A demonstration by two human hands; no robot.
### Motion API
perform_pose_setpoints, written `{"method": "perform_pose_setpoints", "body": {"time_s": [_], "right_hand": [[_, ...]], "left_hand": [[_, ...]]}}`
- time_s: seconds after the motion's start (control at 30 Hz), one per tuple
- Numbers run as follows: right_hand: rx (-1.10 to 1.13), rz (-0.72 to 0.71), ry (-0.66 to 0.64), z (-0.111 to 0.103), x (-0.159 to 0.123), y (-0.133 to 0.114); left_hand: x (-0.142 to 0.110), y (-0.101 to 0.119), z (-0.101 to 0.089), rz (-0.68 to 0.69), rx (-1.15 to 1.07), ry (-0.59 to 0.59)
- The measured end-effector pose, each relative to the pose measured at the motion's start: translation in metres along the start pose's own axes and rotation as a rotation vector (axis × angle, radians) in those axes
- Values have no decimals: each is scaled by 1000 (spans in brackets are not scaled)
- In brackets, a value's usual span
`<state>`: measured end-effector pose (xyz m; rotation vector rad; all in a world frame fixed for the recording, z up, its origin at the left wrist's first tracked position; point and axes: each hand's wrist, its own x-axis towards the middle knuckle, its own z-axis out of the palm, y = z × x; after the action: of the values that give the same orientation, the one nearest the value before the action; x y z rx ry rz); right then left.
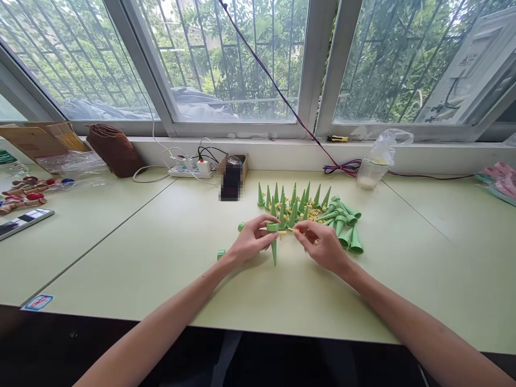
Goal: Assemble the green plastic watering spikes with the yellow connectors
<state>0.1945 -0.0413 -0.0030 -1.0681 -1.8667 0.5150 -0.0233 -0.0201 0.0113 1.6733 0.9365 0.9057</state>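
Over this pale green table [153,274], we should steady the green cone [274,251] our left hand [250,239] pinches and align the yellow piece [294,230] pinched by our right hand [325,245] at three o'clock.

No lettering can be read for certain. A white sticker [37,302] on the near left edge of the surface [141,279] bears a red character inside a blue outline; which character is unclear. Dark markings on the white unit [478,62] outside are too small to read.
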Motion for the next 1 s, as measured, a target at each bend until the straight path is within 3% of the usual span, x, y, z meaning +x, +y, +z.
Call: {"method": "perform_pose_setpoints", "body": {"time_s": [1.0], "right_hand": [[43,-24,-55,1,-1,2]], "left_hand": [[-1,2,0,28,-10,-54]]}}
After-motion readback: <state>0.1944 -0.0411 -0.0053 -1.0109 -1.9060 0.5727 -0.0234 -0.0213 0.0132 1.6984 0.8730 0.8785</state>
